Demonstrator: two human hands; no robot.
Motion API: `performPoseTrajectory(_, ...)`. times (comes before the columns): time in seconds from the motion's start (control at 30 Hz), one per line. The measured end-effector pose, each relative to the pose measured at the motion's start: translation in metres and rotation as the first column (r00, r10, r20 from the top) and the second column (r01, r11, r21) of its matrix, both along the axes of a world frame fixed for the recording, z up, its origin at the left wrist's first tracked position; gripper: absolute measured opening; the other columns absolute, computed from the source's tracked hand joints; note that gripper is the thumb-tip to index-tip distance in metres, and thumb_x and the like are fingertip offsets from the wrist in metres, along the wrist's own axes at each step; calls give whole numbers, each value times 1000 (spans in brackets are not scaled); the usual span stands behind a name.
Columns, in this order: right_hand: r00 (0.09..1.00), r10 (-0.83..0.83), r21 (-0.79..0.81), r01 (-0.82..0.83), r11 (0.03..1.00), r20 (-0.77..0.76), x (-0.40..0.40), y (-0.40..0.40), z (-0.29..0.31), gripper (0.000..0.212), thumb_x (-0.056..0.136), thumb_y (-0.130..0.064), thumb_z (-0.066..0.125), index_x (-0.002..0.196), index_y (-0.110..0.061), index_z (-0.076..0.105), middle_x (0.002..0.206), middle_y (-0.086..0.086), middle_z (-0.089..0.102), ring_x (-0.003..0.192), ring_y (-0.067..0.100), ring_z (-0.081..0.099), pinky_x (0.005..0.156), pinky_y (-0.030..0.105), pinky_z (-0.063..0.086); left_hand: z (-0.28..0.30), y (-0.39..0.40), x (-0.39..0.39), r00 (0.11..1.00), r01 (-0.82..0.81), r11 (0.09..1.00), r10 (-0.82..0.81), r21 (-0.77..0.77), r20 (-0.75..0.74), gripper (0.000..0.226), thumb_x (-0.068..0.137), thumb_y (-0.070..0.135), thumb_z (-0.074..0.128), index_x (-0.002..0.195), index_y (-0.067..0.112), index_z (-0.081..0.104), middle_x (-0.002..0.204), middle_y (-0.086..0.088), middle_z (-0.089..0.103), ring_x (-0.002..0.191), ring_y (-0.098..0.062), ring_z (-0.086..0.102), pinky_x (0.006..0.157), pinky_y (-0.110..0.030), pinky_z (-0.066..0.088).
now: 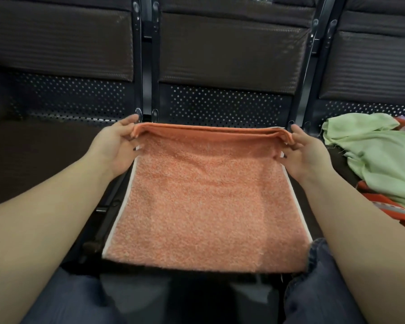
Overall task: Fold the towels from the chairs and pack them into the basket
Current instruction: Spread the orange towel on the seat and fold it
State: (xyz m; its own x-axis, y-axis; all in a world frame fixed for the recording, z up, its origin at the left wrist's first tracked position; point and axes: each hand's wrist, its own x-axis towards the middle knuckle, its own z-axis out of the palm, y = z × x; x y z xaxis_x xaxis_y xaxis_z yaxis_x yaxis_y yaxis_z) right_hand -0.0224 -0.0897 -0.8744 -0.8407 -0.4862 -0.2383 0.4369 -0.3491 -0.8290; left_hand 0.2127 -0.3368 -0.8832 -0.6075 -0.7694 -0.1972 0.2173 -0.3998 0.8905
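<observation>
While a row of dark padded chairs with perforated metal backs fills the upper half of the frame, the orange terry towel with pale side edging lies spread over the middle seat at the centre of the frame. Its near edge hangs at the seat's front, just above the person's knees in dark blue jeans at the bottom of the frame. Its far edge is raised off the seat and folded into a few layers, stretched level between the two hands. At the right edge of the frame, a crumpled pale green cloth lies on the next seat over red and orange striped fabric, well apart from the towel. The left hand pinches the far left corner of the towel, fingers curled onto the fold. The right hand pinches the far right corner the same way.
</observation>
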Motion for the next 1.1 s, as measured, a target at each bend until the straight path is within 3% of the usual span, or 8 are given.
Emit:
performPoseTrajectory(0.13,999,24,19,-24,1000,-30,0,-2,6,58,89,2,39,146,-11,34,72,-1,57,83,15,58,100,49,39,4,-2,3,1000,-1,1000,1,2,8,26,99,9,36,92,23,57,77,0,59,99,-27,58,96,-46,40)
performPoseTrajectory(0.3,990,79,165,-58,985,-118,4,10,13,51,89,-1,39,139,-11,44,80,0,59,93,16,61,104,59,28,9,3,14,996,52,998,-49,-46,78,27,97,8,35,90,22,57,60,7,64,88,-19,62,103,-45,33)
performPoseTrajectory(0.5,966,228,372,-167,913,-126,12,42,23,27,90,-6,36,96,-16,61,51,-5,58,82,17,61,109,56,24,17,16,39,969,187,975,-162,-122,185,25,95,7,38,95,18,60,82,-1,65,96,-21,62,107,-47,33)
performPoseTrajectory(0.67,890,426,613,-247,750,-162,28,75,31,25,87,-6,38,88,-12,63,60,-2,66,59,7,66,91,40,34,24,33,62,938,261,947,-203,-188,280,28,93,2,36,95,12,62,93,-7,68,92,-19,61,88,-36,45)
performPoseTrajectory(0.77,814,532,724,-219,654,-234,37,92,36,30,83,-2,45,71,-11,71,79,10,67,67,13,58,81,33,36,25,34,83,888,367,916,-292,-163,355,24,81,7,48,98,9,65,100,-11,69,95,-23,63,88,-37,47)
performPoseTrajectory(0.9,706,673,828,-228,512,-221,53,106,43,34,80,5,50,64,-8,76,88,28,67,79,23,56,87,40,40,21,35,109,745,552,829,-438,-95,503,46,40,17,75,85,9,75,94,-15,71,85,-27,69,77,-34,56)
performPoseTrajectory(1.0,576,811,931,-234,281,-101,65,109,44,18,82,0,60,75,-2,77,77,17,70,63,7,61,67,22,46,13,44,120,533,685,729,-515,15,672,44,51,12,67,94,8,72,80,-12,65,70,-19,64,72,-32,49)
performPoseTrajectory(1.1,576,808,949,-306,75,122,68,106,36,13,83,-2,64,91,2,74,81,16,70,60,12,64,55,18,47,7,59,123,246,798,588,-517,132,820,39,71,18,68,110,15,63,71,-8,60,65,-16,61,63,-26,45)
